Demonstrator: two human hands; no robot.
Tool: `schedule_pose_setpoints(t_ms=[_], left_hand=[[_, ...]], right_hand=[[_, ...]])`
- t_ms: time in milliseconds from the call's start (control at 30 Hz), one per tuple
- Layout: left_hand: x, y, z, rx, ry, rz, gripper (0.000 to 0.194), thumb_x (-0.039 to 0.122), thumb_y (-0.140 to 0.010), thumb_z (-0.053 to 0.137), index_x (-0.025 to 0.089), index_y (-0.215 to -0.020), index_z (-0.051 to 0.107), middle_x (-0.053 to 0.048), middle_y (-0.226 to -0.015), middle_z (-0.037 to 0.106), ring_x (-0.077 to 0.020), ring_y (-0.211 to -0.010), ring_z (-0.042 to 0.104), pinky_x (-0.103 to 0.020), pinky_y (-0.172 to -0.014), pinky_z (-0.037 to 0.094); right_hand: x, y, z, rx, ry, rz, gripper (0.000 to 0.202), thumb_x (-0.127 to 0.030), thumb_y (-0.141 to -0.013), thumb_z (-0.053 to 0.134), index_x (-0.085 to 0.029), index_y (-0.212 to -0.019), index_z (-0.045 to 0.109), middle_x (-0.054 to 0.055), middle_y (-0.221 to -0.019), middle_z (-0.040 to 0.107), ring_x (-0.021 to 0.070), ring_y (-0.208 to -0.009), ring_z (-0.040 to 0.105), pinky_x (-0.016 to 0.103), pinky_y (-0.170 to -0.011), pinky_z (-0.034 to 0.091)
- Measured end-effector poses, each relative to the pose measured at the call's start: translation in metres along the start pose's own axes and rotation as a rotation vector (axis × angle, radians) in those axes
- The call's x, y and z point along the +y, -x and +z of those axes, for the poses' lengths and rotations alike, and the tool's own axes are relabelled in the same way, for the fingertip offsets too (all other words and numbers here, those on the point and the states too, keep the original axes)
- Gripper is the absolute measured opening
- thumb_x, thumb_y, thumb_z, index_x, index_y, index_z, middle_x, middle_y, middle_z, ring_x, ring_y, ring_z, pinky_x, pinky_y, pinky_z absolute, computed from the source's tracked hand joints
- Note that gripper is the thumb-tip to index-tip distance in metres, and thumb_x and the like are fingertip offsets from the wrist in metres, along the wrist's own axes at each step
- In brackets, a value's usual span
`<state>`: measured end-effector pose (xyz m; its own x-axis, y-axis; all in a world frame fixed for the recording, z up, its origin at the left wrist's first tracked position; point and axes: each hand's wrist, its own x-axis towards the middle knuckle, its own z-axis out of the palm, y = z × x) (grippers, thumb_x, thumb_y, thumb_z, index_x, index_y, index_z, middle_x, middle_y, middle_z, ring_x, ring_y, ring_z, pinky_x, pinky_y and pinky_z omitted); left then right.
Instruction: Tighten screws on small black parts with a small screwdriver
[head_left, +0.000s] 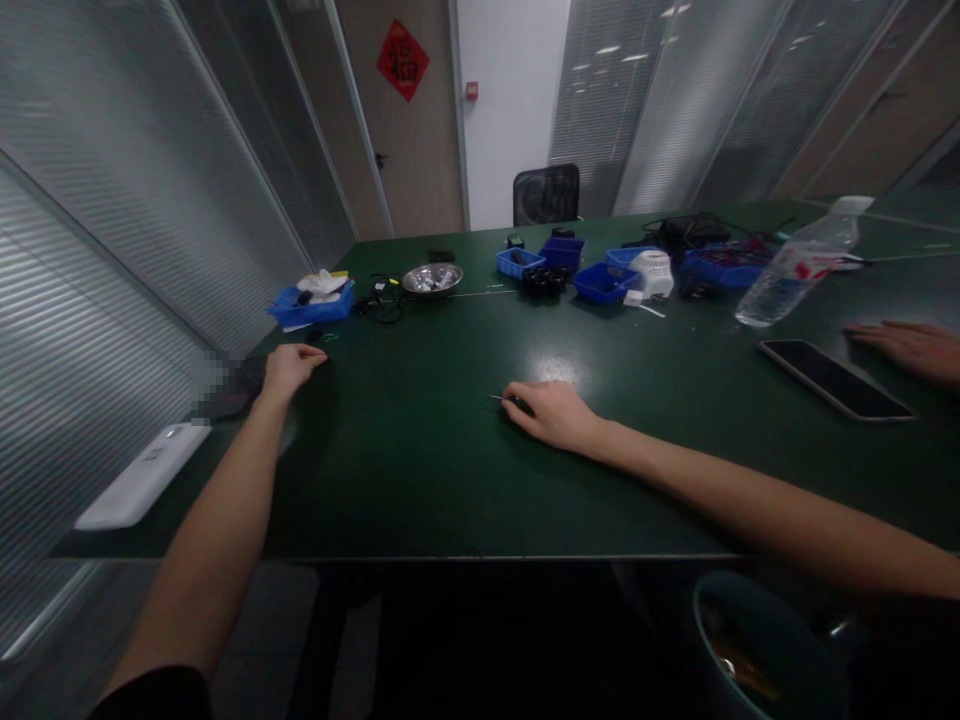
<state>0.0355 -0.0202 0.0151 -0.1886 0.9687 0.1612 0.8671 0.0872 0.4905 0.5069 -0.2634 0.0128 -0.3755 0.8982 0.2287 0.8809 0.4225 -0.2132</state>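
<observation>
My left hand (291,368) reaches over the left side of the green table (420,450), thumb and fingers pinched together. Something tiny and dark shows at its fingertips, too small to name. Just beyond it lie small green and dark bits (328,337). In the middle of the table, my right hand (556,414) rests with its fingers curled around a thin screwdriver-like tool (496,397). Its slim metal shaft points left, and part of a dark handle shows between the fingers; the rest is hidden by my hand.
Behind are a blue tray (315,308) with white items, a metal bowl (433,281), black cables (382,300) and several blue bins (600,284). To the right stand a tilted-looking bottle (799,265), a phone (836,380) and another person's hand (911,348). A white device (146,475) lies left.
</observation>
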Motion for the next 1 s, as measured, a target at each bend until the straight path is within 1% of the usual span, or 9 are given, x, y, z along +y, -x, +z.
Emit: schedule_pose_setpoints(t_ms=[100,200,300,433,600,667,800,933,1000], left_hand=[[-0.0035,-0.0031,0.0039,0.009,-0.021,0.013,0.023,0.034,-0.079,0.078,0.02,-0.096,0.083,-0.008,-0.089,0.079,-0.0251,-0.077,0.071,-0.032,-0.074,0.053],[-0.0048,-0.0035,0.0052,0.055,-0.024,0.055,0.02,0.032,-0.079,0.077,0.019,-0.093,0.082,-0.01,-0.092,0.08,-0.0262,-0.082,0.072,-0.032,-0.074,0.053],[-0.0046,-0.0024,0.0049,0.069,-0.011,0.061,0.019,0.031,-0.078,0.077,0.019,-0.092,0.082,-0.011,-0.093,0.08,-0.0271,-0.085,0.072,-0.033,-0.078,0.054],[-0.0028,0.0007,0.0039,0.073,0.022,0.039,0.019,0.03,-0.078,0.079,0.019,-0.093,0.082,-0.01,-0.093,0.08,-0.0254,-0.082,0.071,-0.033,-0.08,0.054],[-0.0013,0.004,0.0014,0.059,0.092,-0.052,0.023,0.03,-0.078,0.078,0.017,-0.097,0.082,-0.008,-0.083,0.078,-0.0217,-0.069,0.068,-0.031,-0.071,0.053],[-0.002,0.0037,0.001,0.06,0.092,-0.068,0.024,0.03,-0.078,0.079,0.017,-0.098,0.083,-0.007,-0.084,0.078,-0.0211,-0.068,0.067,-0.031,-0.072,0.053],[-0.0034,0.0034,0.0007,0.076,0.078,-0.018,0.023,0.029,-0.077,0.081,0.019,-0.097,0.083,-0.007,-0.089,0.079,-0.0221,-0.075,0.069,-0.032,-0.079,0.053],[-0.0033,0.0054,-0.001,0.078,0.06,0.023,0.021,0.031,-0.076,0.082,0.02,-0.095,0.084,-0.006,-0.089,0.079,-0.0226,-0.076,0.069,-0.032,-0.081,0.053],[-0.0048,0.0056,-0.0012,0.078,0.073,0.015,0.022,0.033,-0.075,0.082,0.021,-0.093,0.084,-0.005,-0.089,0.079,-0.0231,-0.078,0.07,-0.032,-0.082,0.053]], right_hand=[[0.0002,-0.0003,-0.0001,-0.004,-0.003,-0.002,0.031,-0.041,-0.109,0.046,-0.022,-0.118,0.069,0.005,-0.1,0.077,0.0181,-0.076,0.066,0.03,-0.066,0.036],[0.0002,-0.0003,-0.0011,-0.005,-0.007,-0.004,0.031,-0.041,-0.109,0.046,-0.021,-0.117,0.069,0.006,-0.1,0.077,0.0183,-0.076,0.066,0.03,-0.066,0.037],[0.0,-0.0001,-0.0022,-0.006,-0.02,-0.006,0.031,-0.041,-0.108,0.046,-0.022,-0.118,0.068,0.006,-0.1,0.077,0.0188,-0.076,0.066,0.031,-0.067,0.038],[-0.0002,-0.0001,-0.0024,-0.015,-0.032,0.0,0.032,-0.042,-0.108,0.046,-0.022,-0.12,0.069,0.007,-0.1,0.077,0.019,-0.076,0.067,0.031,-0.067,0.039],[0.0001,-0.0002,-0.0011,-0.005,-0.019,-0.009,0.032,-0.042,-0.109,0.046,-0.021,-0.119,0.069,0.006,-0.099,0.077,0.0188,-0.076,0.067,0.03,-0.067,0.038],[0.0004,-0.0002,-0.0006,-0.001,-0.015,-0.011,0.032,-0.042,-0.108,0.046,-0.021,-0.119,0.069,0.006,-0.099,0.077,0.0186,-0.076,0.067,0.03,-0.067,0.038],[0.0002,-0.0004,-0.0008,-0.002,-0.011,-0.014,0.032,-0.041,-0.109,0.046,-0.021,-0.118,0.069,0.006,-0.098,0.077,0.0192,-0.076,0.067,0.03,-0.067,0.038],[-0.0007,-0.0006,-0.0018,-0.013,0.001,0.006,0.032,-0.041,-0.108,0.046,-0.022,-0.117,0.069,0.007,-0.098,0.077,0.0197,-0.077,0.068,0.031,-0.067,0.037],[-0.001,-0.0005,-0.002,-0.012,0.0,0.008,0.032,-0.041,-0.108,0.046,-0.022,-0.117,0.069,0.007,-0.098,0.078,0.0197,-0.077,0.068,0.03,-0.066,0.037]])
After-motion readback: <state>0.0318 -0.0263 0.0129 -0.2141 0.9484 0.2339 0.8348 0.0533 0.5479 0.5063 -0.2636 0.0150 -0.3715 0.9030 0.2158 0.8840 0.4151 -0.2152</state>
